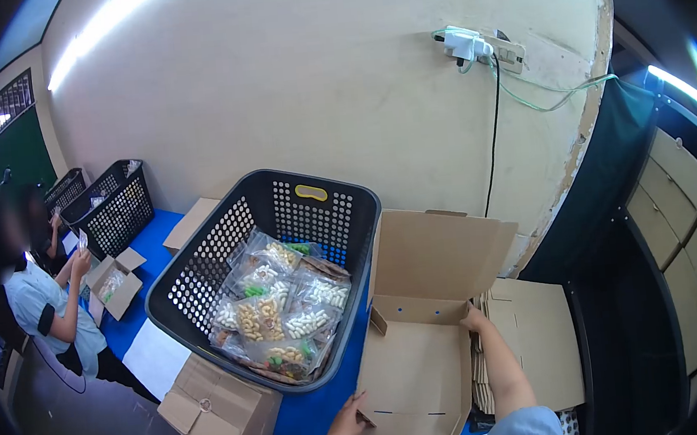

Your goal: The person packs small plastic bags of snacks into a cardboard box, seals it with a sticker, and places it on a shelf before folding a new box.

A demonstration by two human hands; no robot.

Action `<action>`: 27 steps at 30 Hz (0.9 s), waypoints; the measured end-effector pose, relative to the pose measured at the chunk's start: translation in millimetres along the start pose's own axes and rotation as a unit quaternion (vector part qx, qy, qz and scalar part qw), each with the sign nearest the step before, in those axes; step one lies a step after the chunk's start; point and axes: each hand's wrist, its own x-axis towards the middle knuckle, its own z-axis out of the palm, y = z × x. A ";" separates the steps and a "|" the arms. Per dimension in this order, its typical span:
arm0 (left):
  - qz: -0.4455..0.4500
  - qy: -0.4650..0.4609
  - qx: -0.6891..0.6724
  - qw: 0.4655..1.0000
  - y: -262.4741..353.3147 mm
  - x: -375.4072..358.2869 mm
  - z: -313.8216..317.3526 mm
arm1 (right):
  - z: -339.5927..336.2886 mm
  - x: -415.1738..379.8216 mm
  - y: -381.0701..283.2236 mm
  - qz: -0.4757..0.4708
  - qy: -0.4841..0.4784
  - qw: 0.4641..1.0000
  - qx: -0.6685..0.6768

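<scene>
A brown cardboard box (410,349) lies partly folded in front of me, its lid (443,251) standing up at the back. My left hand (348,420) pinches a small flap at the box's near left corner. At the far right corner, the fingers of my right hand (475,319) close around the side wall; the fingertips are partly hidden. Left of the box stands a black plastic basket (198,293) holding several clear packets (282,306) of white, tan and green pieces.
Flat cardboard boxes (533,334) are stacked to the right. A closed carton (220,411) sits below the basket on the blue table cover (149,260). At far left, a person (57,301) stands by an open box (114,289). A black cable (495,138) hangs from the wall socket.
</scene>
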 end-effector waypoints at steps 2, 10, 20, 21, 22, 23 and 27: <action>-0.038 -0.012 -0.010 0.999 1.2 2.4 -7.4 | -33.4 -17.2 -17.2 0.078 -0.145 0.979 0.121; -0.084 0.071 -0.008 0.994 -0.2 12.6 -13.6 | 14.5 36.5 29.7 0.019 -0.135 0.989 0.050; -0.038 0.078 -0.033 0.996 -6.6 10.9 -3.8 | -8.0 13.5 6.2 -0.034 -0.084 0.993 0.076; -0.039 0.079 -0.032 0.996 -9.2 10.9 -5.1 | -0.9 19.8 15.3 -0.035 -0.084 0.993 0.076; -0.056 0.076 -0.043 0.995 -4.9 10.0 -10.1 | 7.7 26.2 26.1 -0.045 -0.077 0.992 0.091; -0.073 0.073 -0.053 0.993 -2.6 9.6 -13.9 | 10.3 27.7 31.4 -0.056 -0.070 0.990 0.105; -0.077 0.075 -0.031 0.994 -14.0 12.0 -22.0 | 11.7 27.5 37.7 -0.026 -0.011 0.988 0.152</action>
